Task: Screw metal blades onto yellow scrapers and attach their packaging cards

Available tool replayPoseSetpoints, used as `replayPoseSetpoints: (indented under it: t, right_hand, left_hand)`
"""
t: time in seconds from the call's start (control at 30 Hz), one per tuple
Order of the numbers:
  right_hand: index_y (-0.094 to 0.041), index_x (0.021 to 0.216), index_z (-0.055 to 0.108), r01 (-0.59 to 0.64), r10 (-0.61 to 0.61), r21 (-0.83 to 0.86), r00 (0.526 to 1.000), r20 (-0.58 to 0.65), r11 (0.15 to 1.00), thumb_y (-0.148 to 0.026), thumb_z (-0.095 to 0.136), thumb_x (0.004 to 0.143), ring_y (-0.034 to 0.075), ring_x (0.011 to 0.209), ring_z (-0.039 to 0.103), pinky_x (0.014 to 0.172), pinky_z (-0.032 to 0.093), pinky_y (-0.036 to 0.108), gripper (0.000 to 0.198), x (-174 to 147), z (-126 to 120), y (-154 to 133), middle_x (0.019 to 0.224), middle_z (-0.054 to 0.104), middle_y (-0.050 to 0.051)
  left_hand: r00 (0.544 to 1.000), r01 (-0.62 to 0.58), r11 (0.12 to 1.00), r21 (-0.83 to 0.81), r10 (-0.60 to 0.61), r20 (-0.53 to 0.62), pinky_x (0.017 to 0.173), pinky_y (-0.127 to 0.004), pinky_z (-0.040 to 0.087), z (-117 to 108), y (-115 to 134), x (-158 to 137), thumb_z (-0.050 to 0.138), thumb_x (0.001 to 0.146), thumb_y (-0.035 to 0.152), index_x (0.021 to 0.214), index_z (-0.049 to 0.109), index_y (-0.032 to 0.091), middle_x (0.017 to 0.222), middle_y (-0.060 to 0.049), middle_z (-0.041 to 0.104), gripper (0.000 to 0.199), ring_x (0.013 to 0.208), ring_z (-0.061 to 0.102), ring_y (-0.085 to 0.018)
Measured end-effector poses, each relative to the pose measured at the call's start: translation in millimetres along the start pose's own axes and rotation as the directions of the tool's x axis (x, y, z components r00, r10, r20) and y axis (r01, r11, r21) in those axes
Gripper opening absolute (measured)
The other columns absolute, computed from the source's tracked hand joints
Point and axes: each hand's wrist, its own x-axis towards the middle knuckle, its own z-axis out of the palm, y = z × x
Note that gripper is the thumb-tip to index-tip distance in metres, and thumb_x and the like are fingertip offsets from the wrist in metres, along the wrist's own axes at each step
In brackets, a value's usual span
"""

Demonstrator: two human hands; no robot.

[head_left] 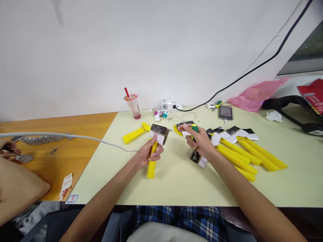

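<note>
My left grip (145, 154) is closed round a yellow tool (151, 169), long axis toward the table's (176, 191) near edge; right grip (201, 141), clutching a screwdriver (194, 128), sits right of it.

From here I see a pale worktop (171, 191) carrying loose yellow handles (266, 153) toward its right, a cup (132, 107) with a red straw, and crumpled tissue (274, 116).

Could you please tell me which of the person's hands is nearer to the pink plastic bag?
Right. The right hand is in front and to the left of the pink plastic bag; the left hand is farther to the left.
</note>
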Motion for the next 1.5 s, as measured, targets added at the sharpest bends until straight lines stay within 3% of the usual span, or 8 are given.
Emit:
replayPoseSetpoints:
  t: [0.27, 0.43, 0.53, 0.67, 0.83, 1.17, 1.37, 1.5]
  right_hand:
    - [-0.02, 0.11, 0.077, -0.158, 0.172, -0.072, 0.952, 0.253, 0.985, -0.049, 0.09, 0.086, 0.0, 0.043, 0.026, 0.037, 0.022, 0.025, 0.04, -11.8, 11.5, 5.0, 0.128, 0.08, 0.013]
    - [-0.022, 0.125, 0.07, -0.167, 0.196, -0.113, 0.921, 0.337, 0.979, -0.041, 0.1, 0.074, 0.003, 0.038, 0.031, 0.035, 0.024, 0.022, 0.062, -17.8, 18.3, 14.7, 0.072, 0.071, -0.005]
    - [-0.022, 0.109, 0.07, -0.142, 0.178, -0.123, 0.912, 0.369, 0.982, -0.044, 0.099, 0.076, 0.006, 0.035, 0.03, 0.034, 0.023, 0.021, 0.049, -19.4, 21.4, 21.1, 0.045, 0.046, -0.014]
    - [-0.023, 0.077, 0.058, -0.118, 0.141, -0.095, 0.944, 0.299, 0.988, -0.049, 0.097, 0.077, 0.004, 0.031, 0.027, 0.034, 0.021, 0.021, 0.048, -18.7, 23.8, 24.6, 0.039, 0.042, -0.012]
    - [-0.023, 0.067, 0.05, -0.083, 0.087, -0.035, 0.987, 0.137, 0.996, -0.05, 0.1, 0.074, 0.004, 0.031, 0.028, 0.035, 0.021, 0.022, 0.057, -14.8, 21.6, 19.6, 0.036, 0.039, -0.011]
    - [-0.023, 0.07, 0.052, 0.0, -0.003, 0.13, 1.0, 0.022, 0.992, -0.041, 0.102, 0.07, 0.003, 0.032, 0.024, 0.034, 0.018, 0.022, 0.053, -7.0, 11.0, 6.1, 0.041, 0.041, -0.011]
    - [-0.023, 0.072, 0.055, -0.008, 0.007, 0.07, 1.0, 0.012, 0.998, -0.046, 0.104, 0.064, 0.003, 0.033, 0.024, 0.033, 0.019, 0.022, 0.055, -6.8, 5.5, -7.9, 0.041, 0.042, -0.011]
    - [-0.023, 0.073, 0.057, 0.01, -0.007, -0.156, 1.0, 0.02, 0.988, -0.054, 0.101, 0.069, 0.005, 0.034, 0.026, 0.034, 0.021, 0.024, 0.054, -4.6, -22.2, -31.0, 0.042, 0.042, -0.01]
  left_hand:
    - [0.995, 0.086, 0.964, -0.252, -0.071, 0.069, 0.023, -0.019, 0.008, -28.5, -10.0, -4.6, 0.059, 0.103, 0.06, 0.052, 0.023, 0.024, 0.033, 0.008, 0.008, 0.072, 0.026, 0.004, -0.007]
    - [0.939, 0.283, 0.919, -0.275, -0.207, 0.274, 0.022, -0.019, 0.014, -28.2, -20.8, -5.7, 0.053, 0.104, 0.049, 0.047, 0.025, 0.024, 0.03, 0.005, 0.015, 0.068, 0.02, 0.009, -0.008]
    - [0.893, 0.396, 0.883, -0.252, -0.306, 0.33, 0.021, -0.019, 0.013, -19.0, -27.8, -5.7, 0.052, 0.102, 0.048, 0.046, 0.026, 0.024, 0.032, 0.004, 0.017, 0.067, 0.019, 0.012, -0.009]
    - [0.836, 0.459, 0.871, -0.176, -0.356, 0.418, 0.023, -0.02, 0.018, -1.8, -29.1, -6.4, 0.052, 0.1, 0.045, 0.045, 0.036, 0.022, 0.037, 0.002, 0.024, 0.062, 0.022, 0.021, -0.01]
    - [0.885, 0.361, 0.926, -0.11, -0.303, 0.352, 0.034, -0.023, 0.036, 15.7, -25.1, -3.8, 0.043, 0.106, 0.057, 0.07, 0.065, 0.017, 0.054, -0.002, 0.047, 0.058, 0.039, 0.041, -0.013]
    - [0.964, 0.182, 0.983, -0.038, -0.171, 0.206, 0.057, -0.034, 0.056, 15.7, -28.1, 1.4, 0.045, 0.097, 0.085, 0.101, 0.073, 0.014, 0.078, -0.01, 0.067, 0.077, 0.064, 0.063, -0.022]
    - [0.986, 0.112, 0.993, 0.038, -0.115, 0.121, 0.067, -0.034, 0.056, 9.2, -31.3, 4.7, 0.057, 0.095, 0.082, 0.094, 0.076, 0.014, 0.084, -0.013, 0.07, 0.07, 0.076, 0.068, -0.024]
    - [0.998, -0.01, 0.996, 0.093, 0.005, 0.063, 0.064, -0.034, 0.054, 3.8, -31.3, 8.7, 0.061, 0.095, 0.078, 0.095, 0.08, 0.013, 0.082, -0.012, 0.068, 0.068, 0.073, 0.065, -0.022]
